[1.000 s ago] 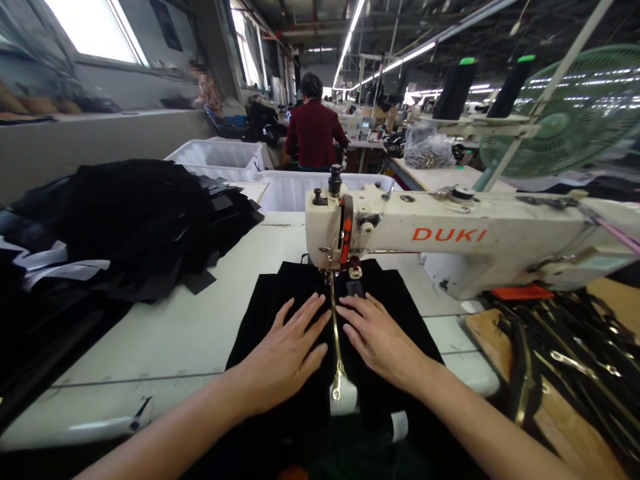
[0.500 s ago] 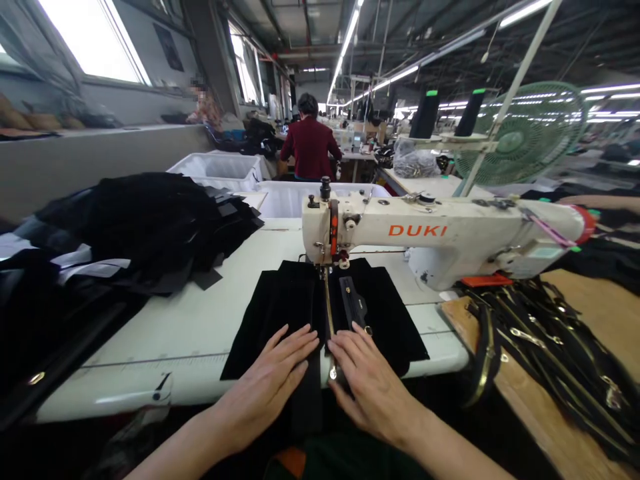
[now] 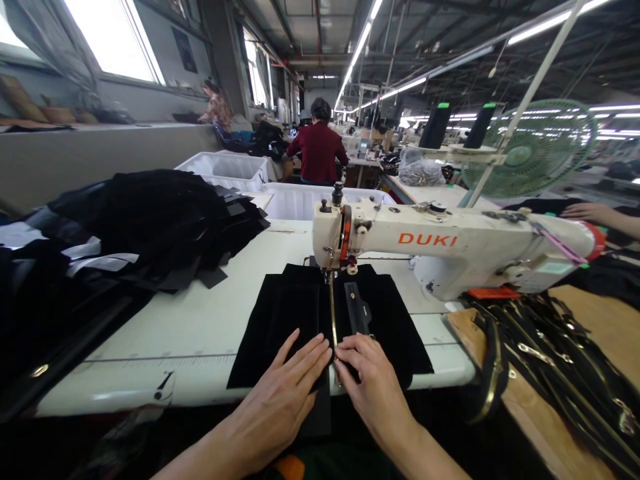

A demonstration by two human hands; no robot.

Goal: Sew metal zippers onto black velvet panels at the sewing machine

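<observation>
The black fabric (image 3: 280,307) lies on the pale surface (image 3: 195,327), under the needle end of the sewing machine (image 3: 380,230), a gold zip (image 3: 334,310) running down its middle; the left hand (image 3: 287,387) presses flat beside the zip, grip spread, while the right hand (image 3: 377,380) has its grip pinching the zip's lower part

Bright white rectangular window (image 3: 113,33) is glaring above low grey wall (image 3: 110,153), far beyond left hand (image 3: 283,390); long white tube lights (image 3: 540,28) are glowing high beyond right hand (image 3: 377,380).
</observation>
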